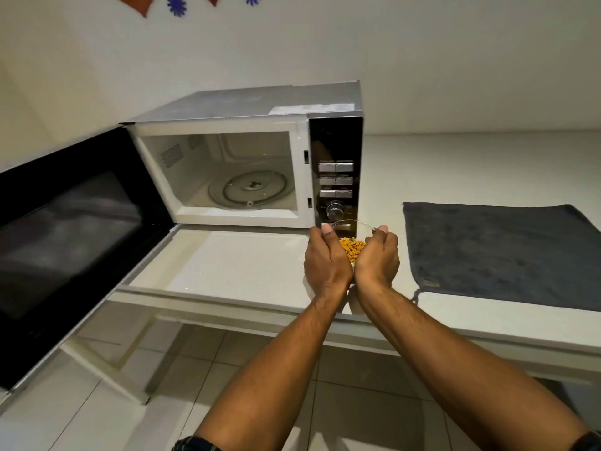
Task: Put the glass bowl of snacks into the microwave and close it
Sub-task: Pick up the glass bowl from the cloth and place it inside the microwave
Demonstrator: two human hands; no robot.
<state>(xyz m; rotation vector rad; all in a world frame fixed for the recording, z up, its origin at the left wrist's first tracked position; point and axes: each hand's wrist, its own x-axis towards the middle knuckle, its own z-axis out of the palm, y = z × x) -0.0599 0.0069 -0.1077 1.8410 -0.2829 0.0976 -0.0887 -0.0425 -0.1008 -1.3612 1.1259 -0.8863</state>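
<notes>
I have the glass bowl [353, 237] cupped between both hands, left hand [326, 260] and right hand [379, 257] on opposite sides, fingers [326, 230] curled over the rim and gripping it so the orange snacks [352, 248] stay level. It hangs above the tabletop [227, 258], just in front of the control panel [336, 177]. The microwave [247, 157] cavity lies ahead and left of my fingers, its turntable [252, 189] bare. The door [71, 236] stands swung wide to the far left, leaving my path clear, I judge.

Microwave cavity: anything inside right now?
Only the glass turntable in the microwave; the near floor hides behind the front frame. The bowl is outside, in both hands.
</notes>
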